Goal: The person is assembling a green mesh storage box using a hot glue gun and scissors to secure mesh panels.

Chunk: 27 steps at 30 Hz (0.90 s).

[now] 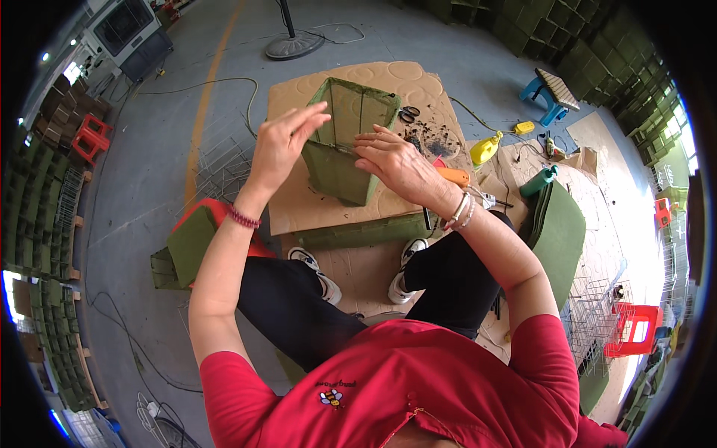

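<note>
A green fabric-covered box (337, 178) with an open top and thin wire edges stands on a cardboard-topped work surface (291, 201) in front of me. My left hand (287, 138) is raised beside its left rim, with the fingers stretched out toward the right and nothing in them. Over the box's right rim lies my right hand (399, 158), palm down, its fingers extended and nearly flat. Whether those fingertips touch the fabric I cannot tell. Close to my right wrist lies an orange-handled tool (453, 176). Black scissors (408, 114) rest behind the box's right side.
Dark scraps (441, 140) litter the cardboard. To the right are a yellow bottle (486, 148), a teal bottle (539, 181), green panels (562, 231) and a blue stool (551, 93). Wire frames (224, 168) stand at left. A cable (250, 93) crosses the floor.
</note>
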{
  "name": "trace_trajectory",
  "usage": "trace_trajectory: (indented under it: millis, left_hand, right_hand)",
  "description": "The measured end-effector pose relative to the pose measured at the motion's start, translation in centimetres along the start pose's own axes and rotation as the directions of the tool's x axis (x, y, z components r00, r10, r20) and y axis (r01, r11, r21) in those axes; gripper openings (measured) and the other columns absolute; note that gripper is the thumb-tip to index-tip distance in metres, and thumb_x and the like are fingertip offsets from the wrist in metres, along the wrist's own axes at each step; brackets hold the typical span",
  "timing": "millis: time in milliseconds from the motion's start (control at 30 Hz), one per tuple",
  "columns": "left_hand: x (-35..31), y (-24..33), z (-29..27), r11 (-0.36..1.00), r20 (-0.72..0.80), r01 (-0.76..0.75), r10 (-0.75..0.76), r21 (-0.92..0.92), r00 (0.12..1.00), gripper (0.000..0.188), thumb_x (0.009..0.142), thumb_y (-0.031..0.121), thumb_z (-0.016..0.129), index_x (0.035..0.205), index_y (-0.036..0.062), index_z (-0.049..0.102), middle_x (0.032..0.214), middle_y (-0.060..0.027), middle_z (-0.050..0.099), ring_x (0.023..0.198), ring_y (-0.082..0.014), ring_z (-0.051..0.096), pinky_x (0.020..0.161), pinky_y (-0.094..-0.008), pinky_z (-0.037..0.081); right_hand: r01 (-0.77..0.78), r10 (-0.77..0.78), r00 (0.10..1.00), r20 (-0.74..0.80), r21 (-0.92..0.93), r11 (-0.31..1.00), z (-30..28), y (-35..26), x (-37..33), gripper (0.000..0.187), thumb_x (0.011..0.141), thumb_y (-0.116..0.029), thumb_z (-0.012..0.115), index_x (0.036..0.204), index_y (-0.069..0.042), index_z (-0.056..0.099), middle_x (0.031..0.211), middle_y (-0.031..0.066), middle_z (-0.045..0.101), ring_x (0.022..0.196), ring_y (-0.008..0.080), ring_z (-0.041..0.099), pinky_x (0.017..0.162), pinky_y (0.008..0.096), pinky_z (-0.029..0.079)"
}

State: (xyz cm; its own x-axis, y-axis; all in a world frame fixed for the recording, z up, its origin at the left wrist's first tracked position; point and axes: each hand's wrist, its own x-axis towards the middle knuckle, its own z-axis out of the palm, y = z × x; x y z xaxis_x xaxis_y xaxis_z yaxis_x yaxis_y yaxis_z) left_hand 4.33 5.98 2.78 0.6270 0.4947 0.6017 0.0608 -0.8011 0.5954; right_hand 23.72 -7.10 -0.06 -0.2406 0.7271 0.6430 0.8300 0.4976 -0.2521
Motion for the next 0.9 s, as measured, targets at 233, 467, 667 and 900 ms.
trace_trajectory:
  millis: [233,467,667,900]
  left_hand:
    - [-2.9,1.0,1.5,0.929,0.208,-0.261,0.209,0.264,0.955,0.056,0.079,0.002,0.073,0.133,0.0066,0.058,0.105,-0.0111,0.071,0.097,-0.0279,0.068,0.08,-0.0375,0.057]
    - [-0.9,1.0,0.9,0.985,0.395,-0.119,0.06,0.128,0.917,0.061,0.079,0.003,0.075,0.137,0.0072,0.055,0.112,-0.0115,0.07,0.103,-0.0287,0.068,0.087,-0.0369,0.056]
    - [-3.9,1.7,1.6,0.88,0.055,-0.284,0.285,0.38,0.957,0.06,0.079,0.008,0.076,0.135,0.0073,0.055,0.132,-0.0096,0.063,0.119,-0.0297,0.061,0.098,-0.042,0.052]
    - [-2.3,1.8,4.2,0.832,0.302,-0.297,0.165,0.469,0.939,0.083,0.075,0.014,0.079,0.147,0.0016,0.039,0.109,-0.0148,0.065,0.104,-0.0322,0.062,0.105,-0.0448,0.046]
  right_hand:
    - [0.039,-0.034,0.999,0.041,-0.116,0.993,0.3,-0.5,0.5,0.03,0.09,-0.025,0.066,0.099,0.003,0.066,0.108,0.0185,0.068,0.113,0.0312,0.061,0.111,0.0457,0.04]
    - [0.021,-0.014,0.999,0.037,-0.194,0.981,-0.1,-1.0,0.3,0.05,0.088,-0.031,0.068,0.121,0.004,0.058,0.128,0.0214,0.059,0.127,0.0321,0.052,0.114,0.0452,0.036]
    - [0.016,-0.018,1.0,-0.009,-0.22,0.975,-0.4,-0.8,-1.4,0.05,0.086,-0.025,0.07,0.123,0.005,0.055,0.129,0.0186,0.057,0.128,0.0322,0.05,0.114,0.0464,0.036]
    - [0.033,-0.028,0.999,0.025,-0.233,0.972,0.1,-0.2,-0.7,0.051,0.079,-0.018,0.075,0.122,0.003,0.056,0.126,0.0169,0.059,0.124,0.0313,0.054,0.114,0.0469,0.038]
